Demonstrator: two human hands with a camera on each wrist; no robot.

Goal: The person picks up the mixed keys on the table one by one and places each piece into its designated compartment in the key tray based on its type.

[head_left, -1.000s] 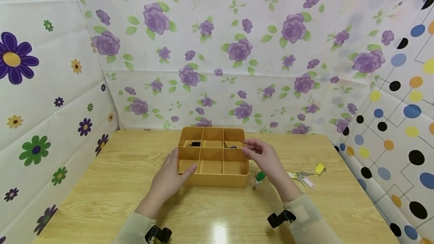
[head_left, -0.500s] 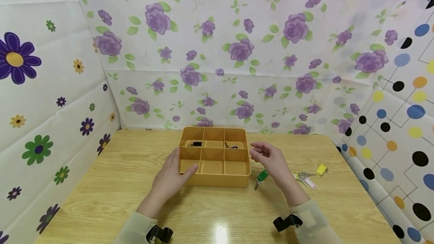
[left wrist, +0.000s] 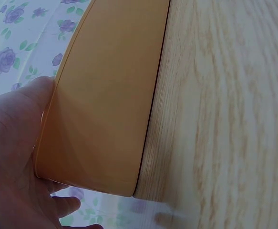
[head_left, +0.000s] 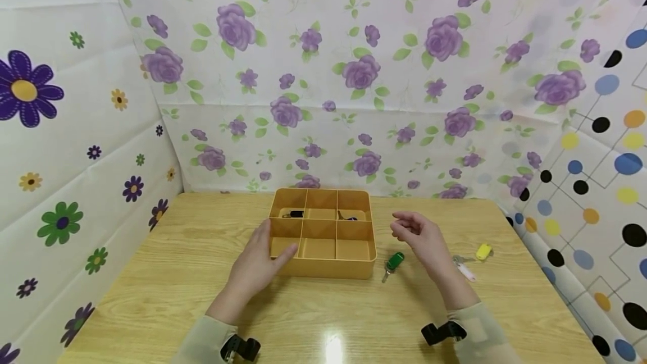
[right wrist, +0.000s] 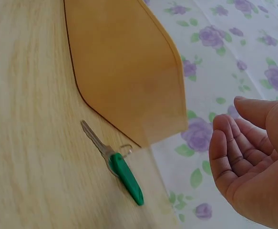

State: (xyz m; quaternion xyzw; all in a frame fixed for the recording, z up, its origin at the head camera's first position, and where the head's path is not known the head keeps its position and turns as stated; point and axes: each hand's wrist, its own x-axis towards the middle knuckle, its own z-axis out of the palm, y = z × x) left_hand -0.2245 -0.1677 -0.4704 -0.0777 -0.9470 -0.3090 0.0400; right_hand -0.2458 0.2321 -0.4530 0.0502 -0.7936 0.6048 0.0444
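My left hand [head_left: 255,260] rests on the near left corner of an orange box [head_left: 323,268] with six compartments. Its thumb lies over the front rim and its fingers are along the left wall, loosely spread in the left wrist view. To the right of the box my right hand [head_left: 422,240] hovers with loosely curled fingers and nothing in them. Below and left of it, a key with a green tag [head_left: 395,260] lies on the table. In the back row, a black-tagged key [head_left: 295,214] sits in the left compartment and a dark-tagged key [head_left: 347,217] in the right one.
Farther right on the wooden table [head_left: 323,308] lie a key with a pale pink tag [head_left: 466,271] and one with a yellow tag [head_left: 483,251]. Patterned cloth [head_left: 323,72] stands behind and at both sides of the table.
My right hand has moved right, away from the box's right edge, uncovering more of the green-tagged key and covering a yellow tag behind the wrist. The left hand stays on the box.
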